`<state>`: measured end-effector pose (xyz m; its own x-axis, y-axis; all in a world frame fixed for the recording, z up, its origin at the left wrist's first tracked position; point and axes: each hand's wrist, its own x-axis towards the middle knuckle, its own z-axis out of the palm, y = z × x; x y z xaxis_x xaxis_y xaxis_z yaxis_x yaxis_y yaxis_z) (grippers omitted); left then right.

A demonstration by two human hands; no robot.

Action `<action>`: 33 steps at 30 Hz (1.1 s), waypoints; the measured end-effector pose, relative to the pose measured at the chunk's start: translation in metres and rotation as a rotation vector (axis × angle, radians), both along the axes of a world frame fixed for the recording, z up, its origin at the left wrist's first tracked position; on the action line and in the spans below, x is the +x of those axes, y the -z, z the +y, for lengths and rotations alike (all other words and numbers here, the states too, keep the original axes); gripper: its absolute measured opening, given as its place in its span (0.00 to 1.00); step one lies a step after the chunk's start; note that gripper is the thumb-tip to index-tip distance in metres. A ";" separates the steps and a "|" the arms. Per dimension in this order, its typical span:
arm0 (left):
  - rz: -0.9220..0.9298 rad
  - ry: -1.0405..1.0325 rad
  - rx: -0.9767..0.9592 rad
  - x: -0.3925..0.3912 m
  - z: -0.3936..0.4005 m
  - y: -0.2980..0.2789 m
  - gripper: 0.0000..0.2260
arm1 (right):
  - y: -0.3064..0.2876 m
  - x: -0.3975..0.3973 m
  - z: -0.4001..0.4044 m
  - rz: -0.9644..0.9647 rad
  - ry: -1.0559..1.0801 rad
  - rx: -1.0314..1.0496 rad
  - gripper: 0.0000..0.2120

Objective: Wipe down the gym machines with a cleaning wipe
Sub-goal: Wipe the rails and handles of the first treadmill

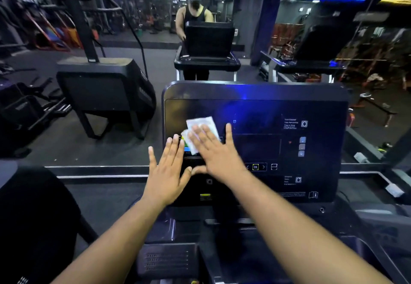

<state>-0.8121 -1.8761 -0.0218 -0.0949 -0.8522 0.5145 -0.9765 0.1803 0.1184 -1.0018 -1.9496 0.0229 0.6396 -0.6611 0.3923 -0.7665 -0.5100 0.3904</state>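
Right hand [213,150] lies flat on the dark console panel [255,141] of a gym machine, fingers straight and spread, pressing a white cleaning wipe [201,128] against the glossy surface. The wipe sits under the fingers and palm, its upper edge and left corner showing past the fingertips, on the left part of the panel. Just beside it, the left hand [165,170] is also flat and released, fingers straight and slightly apart, resting at the panel's left edge; its thumb nearly meets the right thumb. Between the two hands a small bright green and blue patch shows on the panel, partly covered by the wipe.

To the right of the right hand, the panel carries an OK button [255,167] with arrows on either side, a column of small pale buttons [302,146] and blocks of tiny text too small to read. Blue light glares on the upper panel.

Beyond the console a mirror [133,39] reflects the person standing behind the machine, along with other gym equipment. A dark stair-climber machine [104,97] stands to the left on the dark floor.
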 end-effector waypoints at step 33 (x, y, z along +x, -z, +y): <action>-0.185 0.092 -0.124 -0.073 -0.054 -0.047 0.36 | -0.053 -0.075 -0.040 -0.248 0.159 0.128 0.51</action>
